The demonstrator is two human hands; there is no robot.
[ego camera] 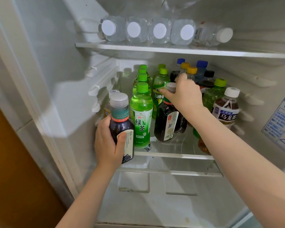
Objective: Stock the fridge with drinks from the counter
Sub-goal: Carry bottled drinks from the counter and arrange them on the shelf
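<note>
I look into an open fridge. My left hand grips a dark tea bottle with a grey cap and teal band at the front left of the middle glass shelf. My right hand holds the neck of a second dark tea bottle, which stands on that shelf. Between them stands a green tea bottle, with several more green-capped bottles in a row behind it.
Several clear water bottles lie side by side on the top shelf. Bottles with blue, yellow and black caps crowd the back right. An oolong tea bottle stands at the right. A clear drawer sits below.
</note>
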